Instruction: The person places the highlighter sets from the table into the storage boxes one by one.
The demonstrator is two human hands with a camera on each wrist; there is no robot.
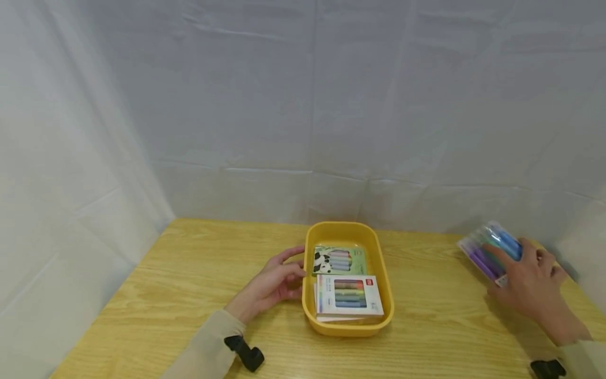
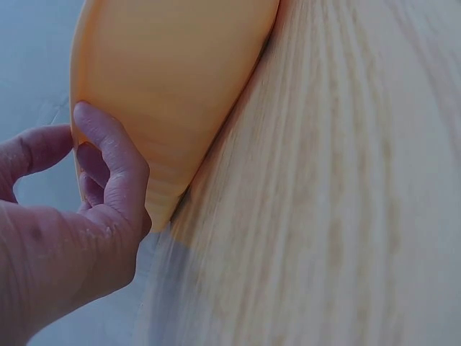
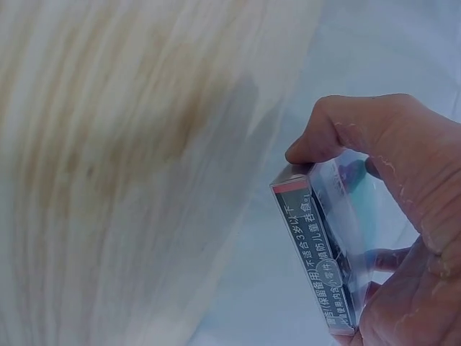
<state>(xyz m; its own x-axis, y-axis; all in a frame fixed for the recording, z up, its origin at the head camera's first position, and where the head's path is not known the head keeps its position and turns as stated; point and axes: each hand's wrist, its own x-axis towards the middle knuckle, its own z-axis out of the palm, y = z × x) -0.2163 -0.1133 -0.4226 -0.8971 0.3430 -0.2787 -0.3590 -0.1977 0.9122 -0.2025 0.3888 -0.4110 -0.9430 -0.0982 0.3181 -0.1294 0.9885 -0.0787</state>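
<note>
A yellow plastic bin (image 1: 347,330) stands on the table. Inside it lie a green box with pandas on it (image 1: 340,260) and, nearer me, a white box with a window showing coloured sticks (image 1: 349,296). My left hand (image 1: 272,287) is at the bin's left side, loosely bent fingers touching its outer wall and rim, as the left wrist view also shows (image 2: 108,173). At the far right, my right hand (image 1: 535,279) grips a clear pack of markers (image 1: 490,255), purple to blue, tilted above the table. In the right wrist view, Chinese print covers the pack's narrow end (image 3: 313,252).
The wood-grain table (image 1: 189,279) reaches back to a hanging white sheet (image 1: 265,116). More sheet (image 1: 57,200) hangs along the left side. A black strap (image 1: 243,352) is round the left sleeve, another (image 1: 547,368) round the right.
</note>
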